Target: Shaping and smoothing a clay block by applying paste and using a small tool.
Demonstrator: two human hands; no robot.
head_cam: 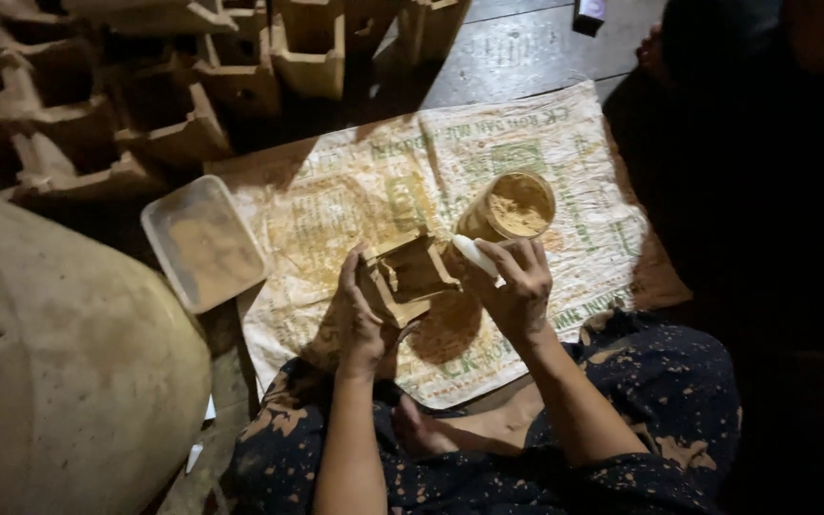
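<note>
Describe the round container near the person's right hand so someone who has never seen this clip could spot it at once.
Start at the stained woven sack spread on the dark floor. Near its middle, just above the right hand, a round open cup lies tilted, holding yellowish-tan powder. Its circular rim sets it apart from the flat, rectangular clear tray at the sack's left edge and the boxy clay piece in the left hand.
</note>
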